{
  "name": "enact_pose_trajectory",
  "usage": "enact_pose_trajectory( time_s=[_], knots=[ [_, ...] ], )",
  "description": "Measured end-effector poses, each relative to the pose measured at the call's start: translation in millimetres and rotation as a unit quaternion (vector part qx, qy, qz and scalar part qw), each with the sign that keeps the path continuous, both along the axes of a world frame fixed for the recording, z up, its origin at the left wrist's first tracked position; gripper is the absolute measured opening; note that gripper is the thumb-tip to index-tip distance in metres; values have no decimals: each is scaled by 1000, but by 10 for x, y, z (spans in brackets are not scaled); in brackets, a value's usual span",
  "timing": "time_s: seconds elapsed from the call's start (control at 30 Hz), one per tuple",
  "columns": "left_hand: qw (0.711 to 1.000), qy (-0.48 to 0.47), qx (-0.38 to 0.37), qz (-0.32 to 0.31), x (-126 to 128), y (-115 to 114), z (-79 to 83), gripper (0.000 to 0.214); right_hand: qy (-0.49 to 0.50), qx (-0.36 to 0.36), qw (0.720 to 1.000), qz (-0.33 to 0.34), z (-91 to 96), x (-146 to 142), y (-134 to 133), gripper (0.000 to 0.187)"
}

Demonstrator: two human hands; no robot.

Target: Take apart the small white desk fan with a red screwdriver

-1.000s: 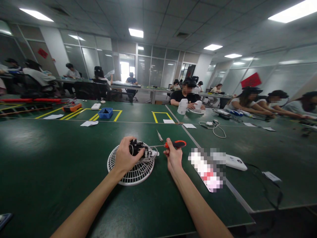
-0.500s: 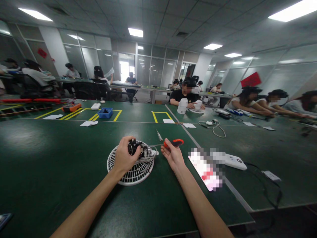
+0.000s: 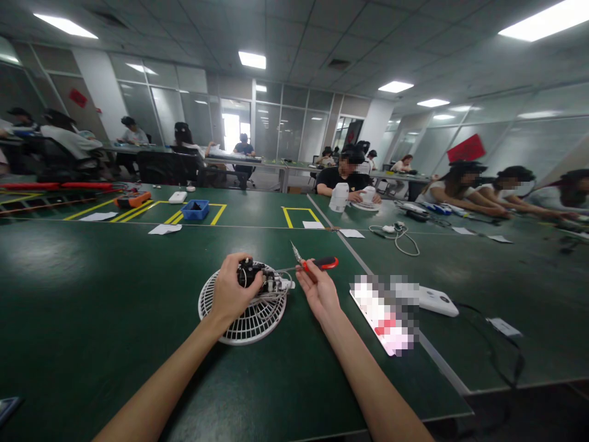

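Grip of right fingers [image 3: 305,285] on screwdriver [image 3: 327,263], left fingers [image 3: 236,260] round black assembly [image 3: 247,276] — slim tool [image 3: 296,250], blue bin [image 3: 195,212] beyond

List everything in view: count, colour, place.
worktop: one, green, foreground
fan grille: one, white, centre
motor unit: one, black, above grille
screwdriver: one, red-black, centre-right
slim tool: one, silvery, beyond screwdriver
phone: one, pinkish screen, right
box: one, blue, left
meter: one, orange, left
coiled cable: one, grey, right
papers: several, white, worktop
people: several, mixed clothing, background
lights: several, white, ceiling
left hand: one, bare, on motor unit
right hand: one, bare, holding screwdriver
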State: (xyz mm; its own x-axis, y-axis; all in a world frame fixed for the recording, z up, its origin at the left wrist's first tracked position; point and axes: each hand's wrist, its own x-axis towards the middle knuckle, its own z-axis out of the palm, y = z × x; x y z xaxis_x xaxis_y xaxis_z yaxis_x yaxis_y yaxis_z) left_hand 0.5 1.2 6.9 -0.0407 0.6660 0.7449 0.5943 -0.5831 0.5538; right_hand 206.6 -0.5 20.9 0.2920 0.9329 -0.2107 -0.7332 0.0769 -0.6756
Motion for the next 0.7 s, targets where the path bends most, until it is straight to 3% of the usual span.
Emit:
enact_pose_trajectory(
  time_s=[0.27,0.57,0.7],
  knots=[
    [1000,5,8,3,1,7,-1,29,-7,-13,1000,4,-4,-57,-10,32],
    [1000,5,9,18,-3,5,-28,42,21,1,999,33,86,-16,-28,12],
    [1000,10,10,16,0,5,-28,42,30,-20,999,31,108,-27,-51,17]
  ],
)
